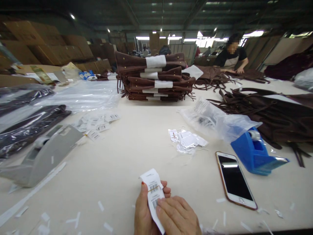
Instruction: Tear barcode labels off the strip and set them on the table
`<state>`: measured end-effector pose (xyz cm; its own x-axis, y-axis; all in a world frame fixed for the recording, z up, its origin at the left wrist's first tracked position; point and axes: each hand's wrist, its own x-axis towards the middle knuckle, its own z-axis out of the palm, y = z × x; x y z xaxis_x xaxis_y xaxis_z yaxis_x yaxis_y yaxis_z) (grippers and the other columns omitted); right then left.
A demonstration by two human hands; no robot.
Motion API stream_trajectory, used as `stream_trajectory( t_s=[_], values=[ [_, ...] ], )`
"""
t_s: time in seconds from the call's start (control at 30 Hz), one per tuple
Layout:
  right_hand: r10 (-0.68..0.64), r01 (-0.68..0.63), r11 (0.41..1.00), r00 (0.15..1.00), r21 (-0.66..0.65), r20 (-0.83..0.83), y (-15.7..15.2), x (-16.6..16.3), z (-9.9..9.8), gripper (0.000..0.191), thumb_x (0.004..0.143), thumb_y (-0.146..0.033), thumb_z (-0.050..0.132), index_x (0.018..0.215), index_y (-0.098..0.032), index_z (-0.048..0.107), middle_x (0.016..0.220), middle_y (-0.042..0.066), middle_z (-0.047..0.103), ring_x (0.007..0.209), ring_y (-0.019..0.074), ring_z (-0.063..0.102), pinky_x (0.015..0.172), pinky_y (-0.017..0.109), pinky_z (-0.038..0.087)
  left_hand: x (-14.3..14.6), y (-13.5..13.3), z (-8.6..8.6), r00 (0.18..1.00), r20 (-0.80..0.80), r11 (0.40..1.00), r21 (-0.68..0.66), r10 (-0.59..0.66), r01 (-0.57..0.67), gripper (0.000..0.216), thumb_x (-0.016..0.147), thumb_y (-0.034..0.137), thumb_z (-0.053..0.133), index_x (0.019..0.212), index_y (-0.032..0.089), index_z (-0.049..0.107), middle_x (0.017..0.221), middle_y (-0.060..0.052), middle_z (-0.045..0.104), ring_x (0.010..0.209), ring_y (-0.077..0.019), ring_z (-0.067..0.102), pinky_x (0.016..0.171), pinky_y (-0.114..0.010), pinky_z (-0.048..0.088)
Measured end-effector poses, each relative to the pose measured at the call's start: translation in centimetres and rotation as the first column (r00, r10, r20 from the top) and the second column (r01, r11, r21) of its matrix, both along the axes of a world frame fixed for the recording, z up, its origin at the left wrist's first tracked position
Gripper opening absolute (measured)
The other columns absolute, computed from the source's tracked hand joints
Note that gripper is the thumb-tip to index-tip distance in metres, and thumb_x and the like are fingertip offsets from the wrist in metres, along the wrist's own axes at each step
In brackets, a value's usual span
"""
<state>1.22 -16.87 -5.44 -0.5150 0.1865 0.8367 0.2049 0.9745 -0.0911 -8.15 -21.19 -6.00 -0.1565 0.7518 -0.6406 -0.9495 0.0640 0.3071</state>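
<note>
A white strip of barcode labels (152, 179) lies lengthwise in my left hand (141, 209), with a thin tan band or string across it. My left thumb runs along its left edge, and the fingertips curl up on its right side. Across the lower part of the strip rest the fingers of my right hand (177, 213), pressed together. Past my hands sits a small pile of white tags (188, 141). To the right lies a phone (236, 179) with a dark screen.
A blue tape dispenser (254, 153) stands at right, a grey one (46, 156) at left. More barcode tags (97, 122) lie left of centre. Behind are stacked brown folded goods (156, 73), clear plastic bags (85, 94) and cardboard boxes (44, 42). A co-worker (233, 57) stands at the far right.
</note>
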Motion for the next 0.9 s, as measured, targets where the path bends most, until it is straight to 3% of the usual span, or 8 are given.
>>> stream_trajectory(
  t_s=[0.13, 0.23, 0.33, 0.4, 0.63, 0.8, 0.9],
  values=[
    [0.017, -0.020, 0.998, 0.998, -0.061, -0.059, 0.0, 0.0, 0.1, 0.023, 0.085, -0.016, 0.044, 0.071, -0.010, 0.062, 0.066, 0.007, 0.069, 0.060, 0.0138, 0.064, 0.053, 0.023, 0.051, -0.2, -0.1, -0.1, 0.999, 0.046, 1.000, 0.004, 0.003, -0.003, 0.049, 0.075, 0.052, 0.048, 0.080, 0.007, 0.066, 0.071, -0.012, 0.066, 0.067, -0.0173, 0.061, 0.070, -0.027, 0.047],
    [0.092, -0.090, 0.965, 0.996, -0.246, -0.006, 0.5, 0.9, 0.7, 0.033, 0.089, -0.035, 0.039, 0.078, -0.012, 0.061, 0.073, 0.008, 0.068, 0.069, 0.0154, 0.064, 0.058, 0.025, 0.053, -0.5, -0.2, 0.2, 0.997, 0.050, 0.998, 0.043, -0.052, 0.050, 0.051, 0.077, 0.052, 0.045, 0.081, 0.005, 0.066, 0.072, -0.013, 0.067, 0.067, -0.0189, 0.061, 0.069, -0.029, 0.047],
    [0.079, -0.039, 0.867, 0.995, -0.497, 0.060, 1.5, 2.0, 1.3, 0.021, 0.086, -0.022, 0.042, 0.096, -0.014, 0.057, 0.091, 0.010, 0.064, 0.088, 0.0173, 0.059, 0.071, 0.029, 0.053, -0.7, -0.2, 0.5, 0.999, 0.025, 0.993, 0.113, -0.045, 0.042, 0.049, 0.079, 0.048, 0.045, 0.084, 0.004, 0.066, 0.077, -0.013, 0.068, 0.069, -0.0202, 0.062, 0.065, -0.028, 0.046],
    [0.043, 0.012, 0.810, 0.996, -0.586, 0.081, 2.1, 2.3, 1.4, 0.023, 0.082, -0.012, 0.043, 0.101, -0.015, 0.056, 0.096, 0.011, 0.060, 0.093, 0.0178, 0.056, 0.075, 0.031, 0.052, -0.7, -0.3, 0.5, 0.998, 0.039, 0.987, 0.154, -0.044, 0.037, 0.044, 0.080, 0.045, 0.047, 0.086, 0.006, 0.067, 0.076, -0.012, 0.068, 0.067, -0.0196, 0.062, 0.064, -0.028, 0.046],
    [0.083, 0.023, 0.803, 0.985, -0.595, 0.149, 2.4, 1.4, 1.1, 0.030, 0.081, -0.010, 0.042, 0.109, -0.016, 0.053, 0.102, 0.012, 0.053, 0.096, 0.0207, 0.051, 0.078, 0.039, 0.050, -1.0, -0.7, -0.8, 0.971, 0.185, 0.976, 0.183, -0.149, 0.114, 0.031, 0.078, 0.037, 0.053, 0.090, 0.011, 0.067, 0.088, -0.010, 0.068, 0.088, -0.0231, 0.061, 0.087, -0.033, 0.041],
    [0.129, 0.004, 0.772, 0.978, -0.636, 0.162, 2.2, 1.6, 1.5, 0.027, 0.082, -0.013, 0.043, 0.106, -0.016, 0.053, 0.098, 0.010, 0.054, 0.090, 0.0191, 0.052, 0.074, 0.035, 0.049, -1.0, -0.8, -0.6, 0.965, 0.211, 0.978, 0.173, -0.155, 0.119, 0.036, 0.076, 0.039, 0.056, 0.096, 0.011, 0.065, 0.090, -0.009, 0.068, 0.089, -0.0227, 0.061, 0.087, -0.032, 0.042],
    [0.097, -0.020, 0.840, 0.989, -0.542, 0.113, 1.8, 1.6, 0.7, 0.033, 0.078, -0.028, 0.052, 0.108, -0.014, 0.052, 0.105, 0.013, 0.051, 0.097, 0.0235, 0.050, 0.077, 0.038, 0.048, -0.9, -0.6, 0.0, 0.977, 0.162, 0.985, 0.119, -0.139, 0.121, 0.040, 0.079, 0.044, 0.050, 0.092, 0.010, 0.066, 0.083, -0.010, 0.069, 0.087, -0.0241, 0.062, 0.083, -0.034, 0.044]
  ],
)
